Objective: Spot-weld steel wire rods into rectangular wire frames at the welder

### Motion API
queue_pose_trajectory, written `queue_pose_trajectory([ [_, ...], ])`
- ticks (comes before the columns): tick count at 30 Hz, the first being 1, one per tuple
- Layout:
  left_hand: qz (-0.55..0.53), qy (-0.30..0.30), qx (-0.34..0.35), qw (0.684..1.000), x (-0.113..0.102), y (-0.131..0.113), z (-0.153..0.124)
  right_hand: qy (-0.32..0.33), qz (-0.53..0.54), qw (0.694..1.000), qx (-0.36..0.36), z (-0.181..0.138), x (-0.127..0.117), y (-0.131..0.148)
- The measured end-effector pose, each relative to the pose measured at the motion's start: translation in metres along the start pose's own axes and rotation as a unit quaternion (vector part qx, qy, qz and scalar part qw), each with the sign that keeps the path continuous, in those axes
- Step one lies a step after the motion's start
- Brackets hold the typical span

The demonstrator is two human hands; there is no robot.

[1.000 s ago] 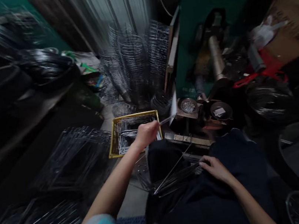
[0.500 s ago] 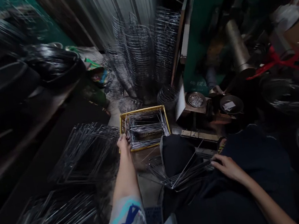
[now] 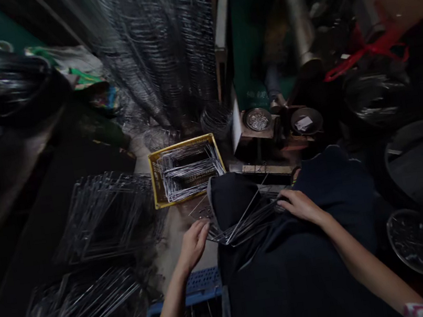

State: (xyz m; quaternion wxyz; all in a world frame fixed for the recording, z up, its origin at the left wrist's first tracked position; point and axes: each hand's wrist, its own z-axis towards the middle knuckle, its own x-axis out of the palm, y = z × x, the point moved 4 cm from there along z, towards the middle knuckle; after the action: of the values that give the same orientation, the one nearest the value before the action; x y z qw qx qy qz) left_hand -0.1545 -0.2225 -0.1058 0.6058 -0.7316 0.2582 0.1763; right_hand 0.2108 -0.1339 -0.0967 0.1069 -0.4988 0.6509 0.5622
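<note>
Head view: slim, bent grey metal-wire frames (image 3: 250,226) stretch crosswise, the right hand (image 3: 301,205) pinching their right end, the left hand (image 3: 193,244) half-curled at their left, grip unclear.

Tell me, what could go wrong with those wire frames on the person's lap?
The wire frames lie across the dark-covered lap, so some might slide off.
Thin wires sit close to the left grip and right grip, both bare, so an end could prick a finger.
More frames crowd the yellow crate and may tangle.
</note>
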Motion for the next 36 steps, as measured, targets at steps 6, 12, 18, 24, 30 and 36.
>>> queue_pose_trajectory([
  [6,0.148,0.004,0.11,0.983,0.019,-0.067,-0.028,-0.06,0.025,0.998,-0.009,-0.021,-0.025,-0.008],
  [12,0.226,0.089,0.143,0.96,0.036,-0.091,-0.006,-0.106,0.044,0.993,-0.014,-0.051,-0.04,-0.029],
  [18,0.177,0.101,0.125,0.971,0.039,-0.1,0.004,-0.113,-0.041,0.99,-0.071,-0.023,-0.026,-0.006],
  [24,0.103,0.076,0.077,0.989,0.026,-0.096,-0.004,0.002,-0.23,0.953,-0.198,0.049,0.024,0.035],
  [30,0.028,0.034,0.05,0.998,-0.001,-0.088,-0.012,-0.05,-0.268,0.928,-0.253,0.063,0.004,0.076],
  [36,0.003,0.065,0.049,0.997,-0.013,-0.092,-0.006,-0.1,-0.269,0.906,-0.312,0.051,-0.037,0.133],
])
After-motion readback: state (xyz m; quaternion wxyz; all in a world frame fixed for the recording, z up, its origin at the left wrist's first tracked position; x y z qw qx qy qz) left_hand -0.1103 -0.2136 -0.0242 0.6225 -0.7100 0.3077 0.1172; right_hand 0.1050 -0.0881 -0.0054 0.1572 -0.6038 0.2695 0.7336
